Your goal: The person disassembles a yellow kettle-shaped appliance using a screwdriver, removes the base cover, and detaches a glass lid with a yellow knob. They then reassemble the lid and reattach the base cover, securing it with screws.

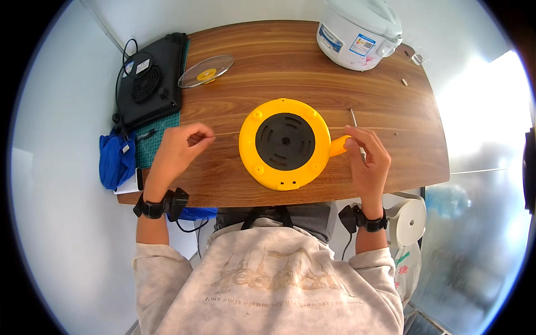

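Note:
A round yellow electric pot (321, 121) lies upside down at the middle of the table. Its black vented base plate (273, 131) faces up. The stubby handle points right, and my right hand (369, 153) has its thumb and index finger closed at its tip. A thin screwdriver (353, 118) runs behind that hand, its far part showing beyond the fingers and the rest mostly covered. Left of the pot, apart from it, my left hand (181, 148) hovers with curled fingers and the thumb near the index tip. Whether anything small is pinched there is hidden.
A glass lid (220, 66) with a yellow knob lies at the back left. Beside it, a black induction cooker (164, 72) rests bottom up on a green cutting mat (159, 142), near a blue cloth bag (116, 162). A white rice cooker (357, 28) stands at the back right.

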`<state>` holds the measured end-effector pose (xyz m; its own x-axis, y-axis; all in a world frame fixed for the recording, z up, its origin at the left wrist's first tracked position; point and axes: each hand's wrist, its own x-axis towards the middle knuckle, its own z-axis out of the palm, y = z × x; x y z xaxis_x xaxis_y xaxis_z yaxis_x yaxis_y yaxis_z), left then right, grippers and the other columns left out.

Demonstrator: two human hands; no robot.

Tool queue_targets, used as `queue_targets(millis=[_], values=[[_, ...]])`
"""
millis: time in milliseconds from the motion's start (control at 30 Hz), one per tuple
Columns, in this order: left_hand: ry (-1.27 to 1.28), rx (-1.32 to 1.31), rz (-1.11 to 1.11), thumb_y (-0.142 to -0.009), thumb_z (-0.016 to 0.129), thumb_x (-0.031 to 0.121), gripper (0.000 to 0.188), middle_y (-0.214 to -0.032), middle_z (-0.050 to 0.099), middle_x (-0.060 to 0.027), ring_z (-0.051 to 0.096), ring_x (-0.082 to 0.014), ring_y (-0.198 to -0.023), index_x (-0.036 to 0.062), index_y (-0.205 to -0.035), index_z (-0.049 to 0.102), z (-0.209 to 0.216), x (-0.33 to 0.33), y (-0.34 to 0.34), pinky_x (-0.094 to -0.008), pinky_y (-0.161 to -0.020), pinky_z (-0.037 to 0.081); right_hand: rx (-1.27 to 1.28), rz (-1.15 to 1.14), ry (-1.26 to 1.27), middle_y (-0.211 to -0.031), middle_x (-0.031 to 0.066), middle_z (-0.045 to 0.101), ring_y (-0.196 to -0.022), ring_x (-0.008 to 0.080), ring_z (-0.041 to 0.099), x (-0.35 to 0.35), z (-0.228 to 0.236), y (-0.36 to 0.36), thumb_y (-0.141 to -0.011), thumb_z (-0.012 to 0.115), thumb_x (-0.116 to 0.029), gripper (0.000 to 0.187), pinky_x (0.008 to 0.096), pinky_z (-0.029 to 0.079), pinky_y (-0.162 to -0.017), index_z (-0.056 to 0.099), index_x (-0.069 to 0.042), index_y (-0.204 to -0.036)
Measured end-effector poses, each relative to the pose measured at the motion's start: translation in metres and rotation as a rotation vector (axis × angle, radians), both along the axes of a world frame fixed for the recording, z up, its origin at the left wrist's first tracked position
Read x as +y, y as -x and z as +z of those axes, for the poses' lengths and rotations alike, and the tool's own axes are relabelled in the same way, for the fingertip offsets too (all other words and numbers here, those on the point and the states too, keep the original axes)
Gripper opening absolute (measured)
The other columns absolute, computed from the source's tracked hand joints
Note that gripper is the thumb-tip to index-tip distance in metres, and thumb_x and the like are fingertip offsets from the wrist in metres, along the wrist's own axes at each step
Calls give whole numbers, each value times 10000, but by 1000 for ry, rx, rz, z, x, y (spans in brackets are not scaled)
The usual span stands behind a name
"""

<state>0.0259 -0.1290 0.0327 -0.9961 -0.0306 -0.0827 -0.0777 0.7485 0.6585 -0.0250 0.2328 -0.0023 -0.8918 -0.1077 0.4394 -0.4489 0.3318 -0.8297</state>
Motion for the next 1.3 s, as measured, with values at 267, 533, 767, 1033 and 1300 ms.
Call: queue_targets(millis=[267, 533, 767, 1033, 1300], values=[[-17, 40, -404, -894, 729, 125, 120, -918, 745, -99, 709, -224, -785, 27, -964, 723, 46, 77, 39, -284, -742, 550, 66, -51, -4, -1032, 88, 720, -813, 149, 658, -2, 0, -8, -900, 645, 60, 212, 247, 529, -727, 729, -19, -1078], [123, 73, -567, -881, 712, 151, 102, -908, 718, -90, 673, -260, -841, 67, -929, 743, 33, 92, 62, -341, -750, 519, 24, -60, -33, -1053, 90, 713, -802, 164, 657, 2, -3, -16, -893, 652, 57, 242, 248, 534, -703, 729, -41, -1099], [105, 107, -556, -878, 715, 144, 112, -908, 683, -82, 666, -263, -826, 60, -942, 750, 28, 97, 61, -348, -738, 518, 8, -68, -34, -1054, 87, 710, -784, 157, 650, 2, -5, -16, -891, 659, 54, 250, 243, 531, -679, 734, -52, -1105], [68, 157, -528, -884, 695, 82, 130, -947, 677, -99, 675, -273, -876, 50, -1001, 739, 27, 93, 57, -334, -795, 542, 35, -75, -42, -1048, 87, 714, -793, 159, 656, 3, -4, -17, -902, 658, 44, 235, 242, 533, -668, 735, -46, -1104], [240, 284, -621, -852, 706, 44, 178, -1028, 666, -77, 660, -255, -925, 74, -1016, 768, 24, 89, 46, -338, -848, 555, 9, -69, -69, -1074, 98, 712, -818, 166, 665, 2, -2, -19, -907, 651, 44, 239, 251, 552, -694, 737, -46, -1111]])
